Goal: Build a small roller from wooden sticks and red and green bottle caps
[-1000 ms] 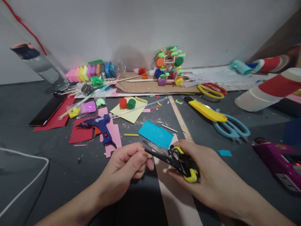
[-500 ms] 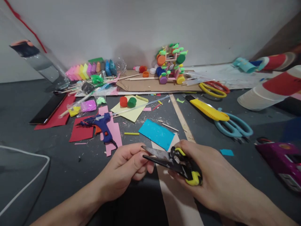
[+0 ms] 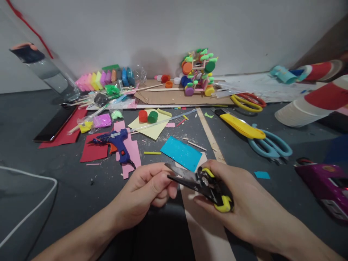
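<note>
My right hand [image 3: 239,195] is wrapped around the black-and-yellow handles of a pair of shears [image 3: 187,178]. Their blades are parted and point left. At the blade tips, my left hand [image 3: 149,188] is closed in a pinch, thumb against the bent forefinger. A small pale sliver shows between the blades beside the fingertips, but what the pinch holds is mostly hidden. Just beyond the shears lies a blue rectangle of card [image 3: 181,153], with a short wooden stick [image 3: 197,146] behind it.
A blue glue gun [image 3: 119,143] rests on pink and red paper to the left. Behind stands a colourful wheel-like model [image 3: 198,74] on cardboard [image 3: 163,97]. A yellow cutter knife [image 3: 241,125] and blue-handled scissors [image 3: 269,145] lie at right, near stacked paper cups [image 3: 296,115].
The shears' tips have shifted very slightly up and to the right at my left fingertips. Both hands keep nearly the same pose, and the table is unchanged.
</note>
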A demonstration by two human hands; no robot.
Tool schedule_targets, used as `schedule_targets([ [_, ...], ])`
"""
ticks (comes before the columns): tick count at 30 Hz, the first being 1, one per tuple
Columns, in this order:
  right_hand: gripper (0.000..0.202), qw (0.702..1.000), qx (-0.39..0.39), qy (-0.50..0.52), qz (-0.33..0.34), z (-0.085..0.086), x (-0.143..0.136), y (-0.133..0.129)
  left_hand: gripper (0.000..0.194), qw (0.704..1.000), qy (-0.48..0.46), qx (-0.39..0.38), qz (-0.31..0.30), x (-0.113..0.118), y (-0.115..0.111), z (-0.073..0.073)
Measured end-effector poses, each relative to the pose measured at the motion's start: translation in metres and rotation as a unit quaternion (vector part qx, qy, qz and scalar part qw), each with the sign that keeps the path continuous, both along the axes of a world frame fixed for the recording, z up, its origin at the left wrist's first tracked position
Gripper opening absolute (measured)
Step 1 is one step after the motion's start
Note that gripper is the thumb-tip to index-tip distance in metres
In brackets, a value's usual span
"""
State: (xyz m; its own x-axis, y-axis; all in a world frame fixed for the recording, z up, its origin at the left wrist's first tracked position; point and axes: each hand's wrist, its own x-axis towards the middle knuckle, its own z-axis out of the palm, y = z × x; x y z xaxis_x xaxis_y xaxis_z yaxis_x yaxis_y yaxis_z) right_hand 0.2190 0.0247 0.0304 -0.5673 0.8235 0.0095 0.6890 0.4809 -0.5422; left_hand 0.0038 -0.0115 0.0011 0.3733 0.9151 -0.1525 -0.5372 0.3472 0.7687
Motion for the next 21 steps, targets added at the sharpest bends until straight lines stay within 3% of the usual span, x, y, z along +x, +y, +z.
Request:
schedule_targets([
  [12,0.019,0.998,0.065,-0.011,0.004,-0.0031,0.0015,-0.0041,0.035,1.000,0.026,0.001,0.009,0.0009,-0.0016,0.0001],
  [21,0.019,0.999,0.025,0.012,-0.018,0.0014,-0.0030,-0.0018,0.027,0.999,0.001,0.017,0.035,0.0028,0.0000,0.0044],
])
